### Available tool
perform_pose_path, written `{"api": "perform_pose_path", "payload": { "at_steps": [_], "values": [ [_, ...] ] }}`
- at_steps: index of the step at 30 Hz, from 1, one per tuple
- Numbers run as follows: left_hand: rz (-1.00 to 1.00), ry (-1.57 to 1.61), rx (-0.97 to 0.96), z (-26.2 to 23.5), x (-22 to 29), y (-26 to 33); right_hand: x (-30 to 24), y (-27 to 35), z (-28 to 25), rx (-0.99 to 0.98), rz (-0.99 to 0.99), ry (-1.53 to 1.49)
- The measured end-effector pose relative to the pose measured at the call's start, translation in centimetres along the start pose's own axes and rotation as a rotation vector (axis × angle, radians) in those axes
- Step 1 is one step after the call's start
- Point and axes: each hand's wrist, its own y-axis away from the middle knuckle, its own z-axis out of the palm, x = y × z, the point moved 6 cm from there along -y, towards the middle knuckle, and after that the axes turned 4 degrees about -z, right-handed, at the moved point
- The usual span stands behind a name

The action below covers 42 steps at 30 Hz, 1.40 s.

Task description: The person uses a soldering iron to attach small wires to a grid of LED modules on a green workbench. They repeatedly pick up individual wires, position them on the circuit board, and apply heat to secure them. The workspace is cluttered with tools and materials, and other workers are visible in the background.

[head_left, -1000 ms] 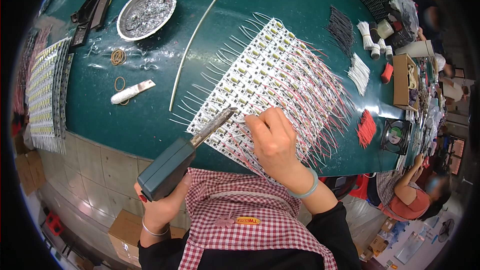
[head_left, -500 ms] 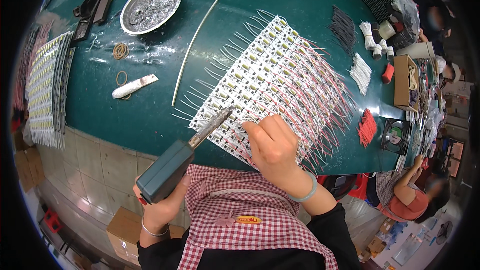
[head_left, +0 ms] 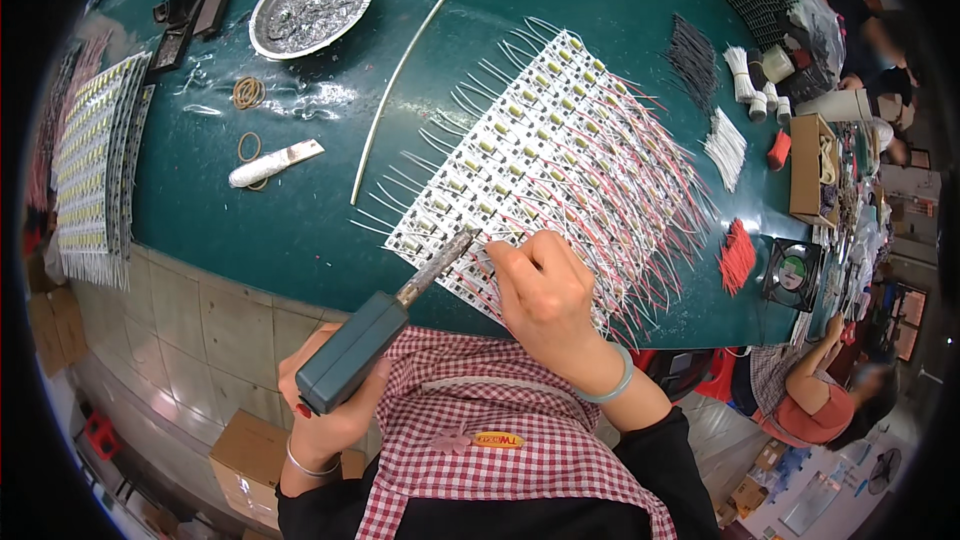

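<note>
My left hand (head_left: 335, 380) is wrapped round the dark green handle of a soldering gun (head_left: 355, 350). Its sooty metal tip reaches down to the near left part of a sheet of small white circuit boards (head_left: 520, 155). Thin white wires stick out along the sheet's left side, and a dense fringe of red and white wires (head_left: 640, 210) covers its right. Just right of the tip, my right hand (head_left: 545, 285) is closed in a pinch low over the boards. Whatever lies between those fingertips is too small to make out among the wires.
Beyond lie a metal basin (head_left: 312, 8) of grey scraps, a long pale rod (head_left: 405, 80), rubber bands (head_left: 248, 92) and a white-wrapped blade (head_left: 277, 164). More board sheets (head_left: 100, 160) hang at the left edge. Wire bundles (head_left: 735, 257), a fan (head_left: 793, 275) and a co-worker (head_left: 820, 400) are rightward.
The soldering gun has shifted slightly right, its tip now nearer my right fingertips. My right hand stays pinched in nearly the same spot. The whole view has shifted a little.
</note>
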Motion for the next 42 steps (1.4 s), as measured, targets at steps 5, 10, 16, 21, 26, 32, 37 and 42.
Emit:
{"api": "perform_pose_path", "payload": {
  "at_steps": [5,10,16,21,26,32,37,42],
  "values": [
    [0.023,-0.013,-0.012,0.2,0.0,0.0,-0.1,0.0,0.0,-0.015,0.018,0.003],
    [0.035,-0.044,-0.01,0.3,0.1,0.0,-0.1,0.0,0.1,-0.005,0.025,-0.011],
    [0.057,-0.085,-0.011,0.4,0.6,-0.3,0.2,0.1,0.1,-0.003,0.056,-0.056],
    [0.078,-0.097,0.022,0.5,0.5,-0.2,0.3,0.0,0.1,0.006,0.061,-0.094],
    [0.089,-0.134,0.004,0.5,0.7,-0.3,0.3,0.0,0.1,0.006,0.057,-0.095],
    [0.126,-0.079,0.037,0.2,0.3,0.0,0.3,0.0,0.1,0.003,0.054,-0.094],
    [0.078,-0.053,0.04,-0.2,0.0,0.4,0.3,0.0,0.1,0.005,0.052,-0.101],
    [0.078,-0.058,0.028,-0.1,0.4,0.3,0.2,-0.1,0.1,0.003,0.053,-0.101]
  ]
}}
